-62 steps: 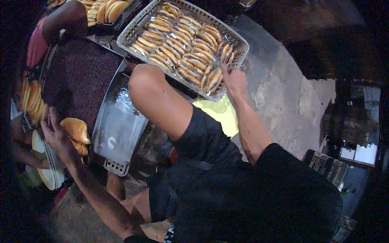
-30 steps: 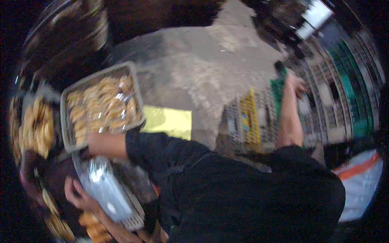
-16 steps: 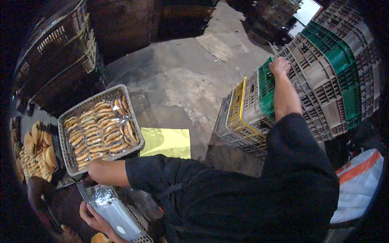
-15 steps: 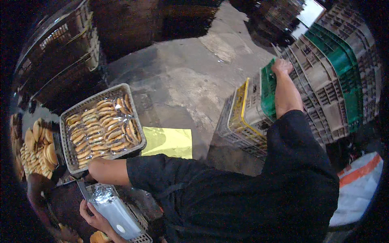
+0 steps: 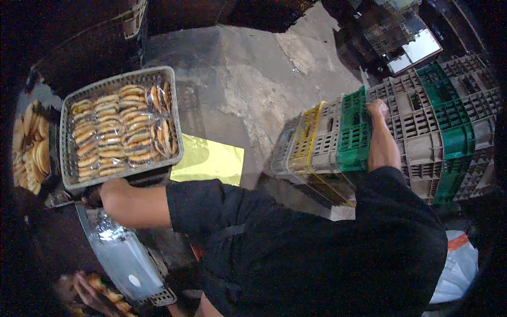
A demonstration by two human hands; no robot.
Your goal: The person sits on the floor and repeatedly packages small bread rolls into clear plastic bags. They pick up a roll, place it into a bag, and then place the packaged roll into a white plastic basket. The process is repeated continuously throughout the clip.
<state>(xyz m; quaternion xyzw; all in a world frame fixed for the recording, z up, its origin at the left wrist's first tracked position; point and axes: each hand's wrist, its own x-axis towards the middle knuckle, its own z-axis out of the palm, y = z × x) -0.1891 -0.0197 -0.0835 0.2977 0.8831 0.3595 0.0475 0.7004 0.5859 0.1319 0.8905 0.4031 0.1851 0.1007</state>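
Note:
My right arm reaches out to a stack of plastic crates [image 5: 417, 132], mostly grey with some green ones. My right hand [image 5: 378, 109] is closed on a crate edge, beside a green crate [image 5: 353, 132]. My left elbow is bent at the left, close to the near rim of a grey plastic basket [image 5: 178, 119]. Rows of filled buns in clear wrap [image 5: 119, 127] lie in that basket. My left hand is hidden beyond the elbow. Below the elbow are a silvery metal sheet [image 5: 124, 259] and some crumpled foil [image 5: 111, 230].
A yellow sheet [image 5: 208, 158] lies on the concrete floor [image 5: 248, 79]. Loose buns [image 5: 34, 148] are piled at the far left. Another person's hand [image 5: 87, 291] is near bread at lower left. A white bag [image 5: 458, 269] with a red stripe stands at the lower right.
The view has shifted, so the basket sits higher and further left, and the crates lower. My right hand stays on the crates. The other person's hand has left the metal sheet.

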